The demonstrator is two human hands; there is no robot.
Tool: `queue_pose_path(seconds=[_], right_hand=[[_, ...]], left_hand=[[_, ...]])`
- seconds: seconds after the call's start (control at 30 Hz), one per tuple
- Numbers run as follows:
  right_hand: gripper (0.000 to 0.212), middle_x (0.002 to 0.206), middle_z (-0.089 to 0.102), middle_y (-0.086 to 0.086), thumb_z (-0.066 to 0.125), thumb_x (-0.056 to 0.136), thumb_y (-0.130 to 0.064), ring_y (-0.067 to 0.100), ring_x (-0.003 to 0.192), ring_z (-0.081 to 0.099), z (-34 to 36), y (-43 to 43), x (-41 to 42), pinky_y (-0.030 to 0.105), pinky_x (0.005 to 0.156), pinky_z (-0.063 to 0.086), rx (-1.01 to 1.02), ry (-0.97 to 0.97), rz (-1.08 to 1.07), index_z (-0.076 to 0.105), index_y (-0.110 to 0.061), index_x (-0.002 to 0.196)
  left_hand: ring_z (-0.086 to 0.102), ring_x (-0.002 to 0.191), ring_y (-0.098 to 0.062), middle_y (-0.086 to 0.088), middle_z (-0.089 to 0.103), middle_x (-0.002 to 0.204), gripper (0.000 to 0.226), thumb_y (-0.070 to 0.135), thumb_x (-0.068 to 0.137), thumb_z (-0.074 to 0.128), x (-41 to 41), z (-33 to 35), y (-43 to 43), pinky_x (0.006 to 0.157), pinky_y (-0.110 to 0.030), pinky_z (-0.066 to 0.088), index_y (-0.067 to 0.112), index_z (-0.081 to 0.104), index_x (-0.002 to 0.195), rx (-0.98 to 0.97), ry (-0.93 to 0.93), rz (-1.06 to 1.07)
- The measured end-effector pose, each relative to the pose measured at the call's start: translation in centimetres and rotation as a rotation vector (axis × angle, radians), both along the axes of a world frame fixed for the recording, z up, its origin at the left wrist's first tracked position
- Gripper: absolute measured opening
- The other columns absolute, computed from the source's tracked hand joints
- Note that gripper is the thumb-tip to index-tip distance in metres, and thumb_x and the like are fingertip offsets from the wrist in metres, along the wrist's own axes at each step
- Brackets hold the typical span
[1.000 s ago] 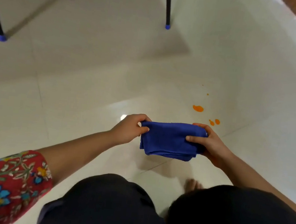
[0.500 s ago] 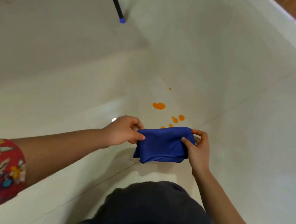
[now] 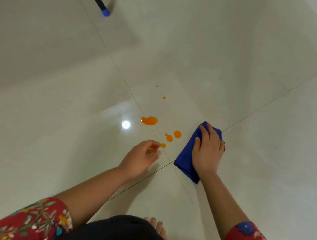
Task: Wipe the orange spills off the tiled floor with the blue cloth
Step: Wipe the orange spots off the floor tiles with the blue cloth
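floor (image 3: 237, 69): glossy smooth tile, reflective | blue cloth (image 3: 185, 160): soft matt fabric | orange spills (image 3: 149, 120): wet, shiny | sleeve (image 3: 31, 222): printed fabric

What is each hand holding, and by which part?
The right hand presses flat on the middle of the blue cloth on the floor; the left hand holds nothing.

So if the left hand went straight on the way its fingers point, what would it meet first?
Most likely the small orange drop, which lies just beyond the fingertips of the left hand. The hand may be hovering above the floor, so whether it would touch the drop or pass over it is unclear.
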State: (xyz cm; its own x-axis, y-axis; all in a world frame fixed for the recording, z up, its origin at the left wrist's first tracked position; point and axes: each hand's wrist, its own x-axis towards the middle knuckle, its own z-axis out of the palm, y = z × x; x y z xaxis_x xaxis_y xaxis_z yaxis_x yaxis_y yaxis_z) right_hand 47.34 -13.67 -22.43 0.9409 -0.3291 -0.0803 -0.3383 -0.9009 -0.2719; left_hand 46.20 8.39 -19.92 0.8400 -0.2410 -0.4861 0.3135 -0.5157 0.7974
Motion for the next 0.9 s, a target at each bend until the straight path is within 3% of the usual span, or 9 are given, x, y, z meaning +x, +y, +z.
queue_pose_path(seconds=[0.1, 0.17, 0.27, 0.33, 0.4, 0.53, 0.67, 0.83, 0.9], right_hand=[[0.054, 0.164, -0.004, -0.005, 0.020, 0.103, -0.043, 0.025, 0.150, -0.008, -3.1, 0.7, 0.4, 0.058, 0.117, 0.002, -0.003, 0.184, -0.151, 0.003, -0.037, 0.154], [0.057, 0.163, -0.014, -0.004, 0.014, 0.102, -0.046, 0.026, 0.149, -0.016, -4.4, 1.1, 0.4, 0.059, 0.117, -0.002, -0.030, 0.219, -0.157, -0.009, -0.036, 0.153], [0.059, 0.164, -0.007, 0.000, 0.011, 0.101, -0.049, 0.030, 0.150, -0.010, -4.7, 1.2, -0.6, 0.059, 0.117, -0.001, -0.092, 0.165, -0.051, -0.002, -0.031, 0.155], [0.061, 0.164, -0.003, 0.000, 0.009, 0.098, -0.050, 0.030, 0.150, -0.008, -4.8, 0.4, -0.3, 0.058, 0.118, 0.000, -0.111, 0.141, 0.005, 0.002, -0.031, 0.155], [0.060, 0.164, -0.002, 0.000, 0.008, 0.099, -0.048, 0.029, 0.150, -0.008, -5.0, 0.2, 2.0, 0.057, 0.118, 0.002, -0.089, 0.127, -0.002, 0.003, -0.031, 0.155], [0.057, 0.164, -0.002, 0.001, 0.016, 0.102, -0.041, 0.027, 0.150, -0.007, -5.0, 4.1, 5.5, 0.054, 0.120, 0.005, -0.077, 0.084, 0.108, 0.001, -0.029, 0.155], [0.057, 0.164, 0.005, -0.002, 0.022, 0.101, -0.040, 0.023, 0.151, -0.002, -5.0, 5.0, 0.2, 0.048, 0.121, 0.008, -0.133, 0.084, 0.394, 0.007, -0.030, 0.156], [0.055, 0.164, 0.000, 0.000, 0.016, 0.103, -0.041, 0.023, 0.150, -0.006, -5.1, 1.7, 5.9, 0.051, 0.121, 0.005, -0.105, 0.113, 0.038, 0.003, -0.030, 0.156], [0.056, 0.164, -0.002, 0.001, 0.016, 0.103, -0.040, 0.025, 0.150, -0.007, -4.8, 4.8, 8.7, 0.051, 0.120, 0.003, -0.073, 0.110, 0.041, 0.001, -0.028, 0.156]], left_hand=[[0.054, 0.114, -0.015, 0.007, 0.057, 0.122, 0.033, 0.016, 0.089, 0.062, 0.3, -2.1, 2.9, 0.097, -0.024, 0.039, 0.022, 0.059, 0.121, 0.158, -0.215, 0.029], [0.048, 0.125, -0.020, 0.004, 0.054, 0.134, 0.037, 0.019, 0.089, 0.060, 0.4, -3.1, 4.6, 0.104, -0.027, 0.033, 0.021, 0.056, 0.127, 0.290, -0.361, -0.001], [0.017, 0.146, -0.018, 0.007, 0.023, 0.158, 0.056, 0.039, 0.092, 0.045, 1.0, -4.3, 6.4, 0.116, -0.040, 0.015, 0.027, 0.035, 0.145, 0.499, -0.398, -0.089], [-0.011, 0.148, -0.014, 0.010, -0.007, 0.161, 0.069, 0.057, 0.089, 0.024, 0.9, -5.1, 7.0, 0.117, -0.043, -0.003, 0.033, 0.010, 0.152, 0.616, -0.312, -0.140], [-0.029, 0.142, -0.011, 0.013, -0.027, 0.156, 0.072, 0.062, 0.085, 0.006, 0.5, -5.8, 7.1, 0.114, -0.042, -0.016, 0.036, -0.009, 0.151, 0.687, -0.259, -0.188], [-0.028, 0.143, -0.013, 0.010, -0.027, 0.156, 0.068, 0.057, 0.089, 0.005, 0.3, -6.4, 6.7, 0.115, -0.043, -0.017, 0.035, -0.013, 0.150, 0.745, -0.300, -0.171], [-0.025, 0.144, -0.014, 0.009, -0.025, 0.157, 0.067, 0.056, 0.090, 0.007, 0.1, -6.6, 6.7, 0.117, -0.044, -0.013, 0.035, -0.011, 0.151, 0.757, -0.328, -0.160], [-0.025, 0.144, -0.015, 0.008, -0.024, 0.158, 0.067, 0.055, 0.090, 0.007, 0.1, -6.8, 6.6, 0.115, -0.044, -0.015, 0.034, -0.009, 0.151, 0.756, -0.317, -0.155], [-0.026, 0.144, -0.014, 0.008, -0.026, 0.157, 0.068, 0.056, 0.089, 0.005, 0.2, -6.8, 6.6, 0.115, -0.044, -0.016, 0.033, -0.011, 0.151, 0.755, -0.311, -0.161]])
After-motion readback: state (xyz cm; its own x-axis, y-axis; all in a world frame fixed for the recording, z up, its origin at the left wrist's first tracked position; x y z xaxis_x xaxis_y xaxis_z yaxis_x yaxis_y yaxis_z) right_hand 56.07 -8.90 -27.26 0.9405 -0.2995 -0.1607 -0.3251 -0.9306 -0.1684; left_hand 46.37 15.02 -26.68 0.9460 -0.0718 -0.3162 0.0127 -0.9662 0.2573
